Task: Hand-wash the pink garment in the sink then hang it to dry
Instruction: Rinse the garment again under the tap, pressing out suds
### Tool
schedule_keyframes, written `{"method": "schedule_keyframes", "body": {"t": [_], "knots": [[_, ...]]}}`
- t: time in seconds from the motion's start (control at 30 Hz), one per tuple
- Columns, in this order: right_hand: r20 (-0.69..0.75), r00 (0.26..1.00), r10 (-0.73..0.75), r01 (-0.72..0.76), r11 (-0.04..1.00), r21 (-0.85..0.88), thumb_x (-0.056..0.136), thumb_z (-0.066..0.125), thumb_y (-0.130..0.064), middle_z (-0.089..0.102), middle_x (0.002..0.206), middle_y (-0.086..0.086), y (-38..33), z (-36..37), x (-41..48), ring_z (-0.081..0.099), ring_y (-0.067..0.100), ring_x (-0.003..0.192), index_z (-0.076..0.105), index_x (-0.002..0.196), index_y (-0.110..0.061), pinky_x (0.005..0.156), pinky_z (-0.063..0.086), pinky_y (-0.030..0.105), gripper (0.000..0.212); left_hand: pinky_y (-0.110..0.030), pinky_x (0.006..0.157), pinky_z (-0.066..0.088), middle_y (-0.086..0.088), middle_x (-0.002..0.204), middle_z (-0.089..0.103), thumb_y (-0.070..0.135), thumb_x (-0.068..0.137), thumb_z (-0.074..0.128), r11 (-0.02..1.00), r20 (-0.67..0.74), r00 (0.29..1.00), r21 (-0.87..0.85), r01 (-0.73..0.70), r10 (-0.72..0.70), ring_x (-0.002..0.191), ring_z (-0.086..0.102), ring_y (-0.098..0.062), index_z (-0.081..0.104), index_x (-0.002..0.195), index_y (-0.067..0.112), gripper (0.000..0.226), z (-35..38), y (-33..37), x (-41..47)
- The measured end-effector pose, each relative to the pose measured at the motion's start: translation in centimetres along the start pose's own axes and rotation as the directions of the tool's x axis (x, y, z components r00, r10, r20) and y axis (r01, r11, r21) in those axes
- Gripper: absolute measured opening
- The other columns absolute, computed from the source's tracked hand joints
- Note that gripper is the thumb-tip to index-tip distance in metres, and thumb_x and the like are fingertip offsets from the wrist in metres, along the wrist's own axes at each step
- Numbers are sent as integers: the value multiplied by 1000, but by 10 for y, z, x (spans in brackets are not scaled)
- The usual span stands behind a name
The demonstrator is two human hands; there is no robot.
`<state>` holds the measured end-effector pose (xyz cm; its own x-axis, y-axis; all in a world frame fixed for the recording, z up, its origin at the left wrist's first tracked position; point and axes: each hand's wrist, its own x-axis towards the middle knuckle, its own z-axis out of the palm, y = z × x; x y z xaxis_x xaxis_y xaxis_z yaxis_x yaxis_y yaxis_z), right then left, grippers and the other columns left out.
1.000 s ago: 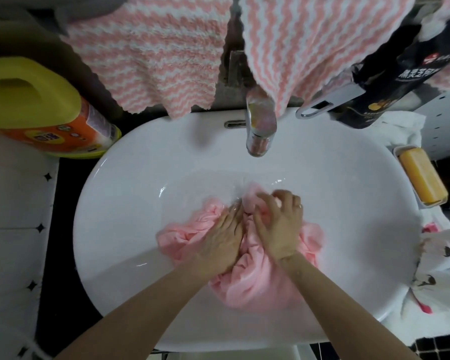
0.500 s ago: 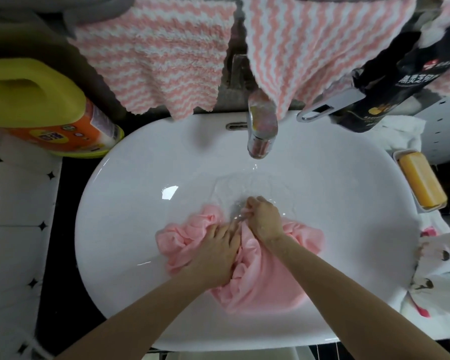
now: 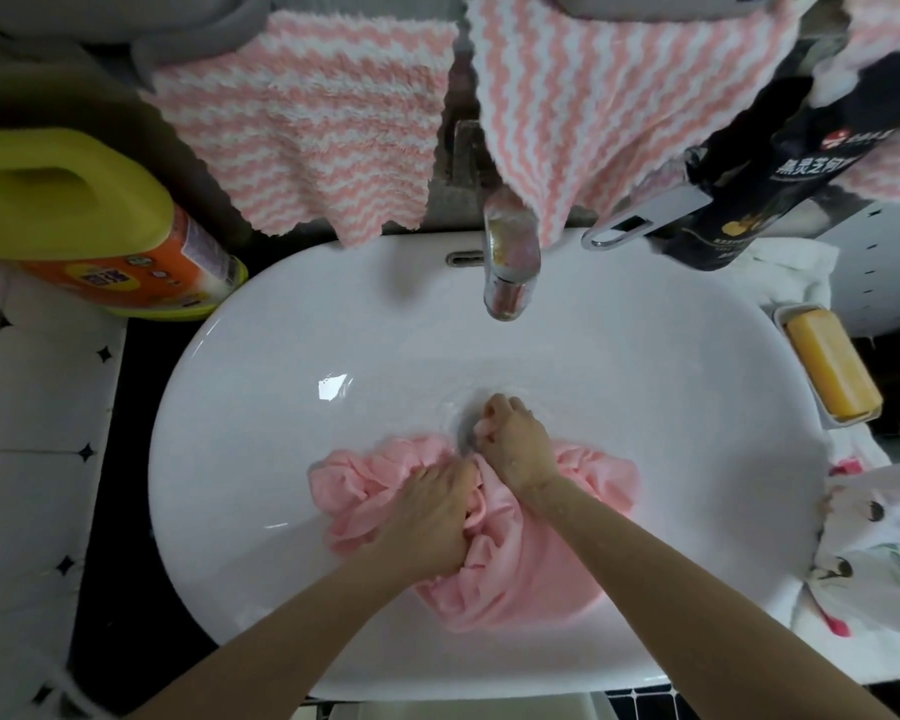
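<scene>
Mid-scrub here! The pink garment [image 3: 515, 589] lies wet and bunched in the sink [image 3: 240, 459], toward 6 o'clock of the basin. The left hand [image 3: 427, 517] has its grip curled into the folds, and the right hand [image 3: 518, 444] clutches a fold by the drain. Rinsing, wringing and hanging all look to be ahead. The tap [image 3: 510, 262] is at 12 with striped towels [image 3: 307, 148] overhanging it, the detergent jug [image 3: 74, 210] at 10, the soap bar [image 3: 832, 368] at 3.

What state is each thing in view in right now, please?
pink garment, crumpled in the sink
left hand, gripping bunched fabric
right hand, fisted on a fold
faucet, flow unclear
soap bar, lying in its dish
striped towels, hanging above the faucet
</scene>
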<state>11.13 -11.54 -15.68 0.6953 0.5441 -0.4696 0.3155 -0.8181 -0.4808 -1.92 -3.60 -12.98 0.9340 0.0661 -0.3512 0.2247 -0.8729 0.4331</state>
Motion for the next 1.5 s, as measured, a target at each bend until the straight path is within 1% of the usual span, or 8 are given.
{"method": "schedule_keyframes", "body": {"t": [0.1, 0.2, 0.33, 0.63, 0.97, 1.17, 1.27, 1.5], "knots": [[-4, 999, -32, 32, 999, -35, 88, 54, -12, 53, 106, 14, -1, 2, -2, 56, 33, 94, 56, 103, -3, 75, 42, 35, 17, -35, 72, 44, -5, 93, 64, 22, 87, 48, 967, 92, 979, -166, 195, -182, 84, 62, -26, 31, 129, 11, 46, -1, 10, 0], [-16, 996, -84, 83, 994, -65, 87, 54, -9, 51, 106, 16, -3, 5, -4, 54, 33, 93, 57, 101, -1, 71, 42, 36, 17, -35, 75, 46, -8, 107, 65, 28, 92, 42, 970, 129, 961, 20, 243, -243, 90, 65, -27, 25, 141, 7, 55, 3, 13, 9], [-23, 992, -124, 122, 989, -86, 85, 54, -6, 51, 103, 16, -3, 6, -5, 55, 33, 89, 58, 98, 0, 68, 41, 35, 14, -31, 65, 40, 2, 82, 62, 37, 77, 37, 955, -26, 991, 263, 136, -133, 72, 59, -18, 65, 84, 20, 33, 7, 10, 5], [91, 975, -202, 215, 961, -173, 88, 51, -7, 52, 106, 12, -7, 1, -2, 58, 31, 90, 61, 103, -5, 71, 42, 31, 19, -30, 79, 38, 3, 83, 65, 29, 74, 34, 996, -35, 999, -86, -5, 2, 81, 60, -17, 60, 81, 19, 28, 8, 1, 3], [2, 999, -33, 33, 999, 3, 82, 57, 1, 42, 65, -11, -4, -9, 4, 54, 14, 66, 71, 83, -4, 58, 34, 16, 15, -32, 93, 31, 0, 113, 60, 38, 75, 18, 992, -12, 999, -114, 51, -53, 109, 53, -20, 47, 121, 15, 59, 12, 5, 1], [-92, 995, 30, -33, 999, -35, 87, 55, -12, 63, 90, 7, 5, -5, 1, 60, 28, 83, 61, 87, -9, 64, 39, 28, 6, -41, 109, 25, -6, 144, 43, 31, 90, 43, 957, 86, 958, -72, 282, -275, 130, 42, -23, 14, 149, 11, 69, 13, 10, 19], [-106, 989, 102, -99, 995, 32, 86, 57, -15, 68, 85, 10, 9, -6, 2, 62, 29, 81, 62, 86, -11, 64, 46, 30, 7, -39, 100, 35, -6, 141, 46, 40, 88, 11, 967, 130, 961, 109, 232, -245, 123, 48, -24, 18, 149, 9, 69, 15, 8, 27], [-74, 990, 121, -124, 991, -44, 86, 54, -13, 55, 73, 2, 1, -5, 8, 55, 25, 74, 50, 84, -16, 61, 37, 27, 5, -38, 77, 44, -8, 116, 61, 32, 94, 33, 969, 96, 976, 176, 175, -194, 97, 61, -28, 39, 134, 11, 45, 18, 5, 36]]}}
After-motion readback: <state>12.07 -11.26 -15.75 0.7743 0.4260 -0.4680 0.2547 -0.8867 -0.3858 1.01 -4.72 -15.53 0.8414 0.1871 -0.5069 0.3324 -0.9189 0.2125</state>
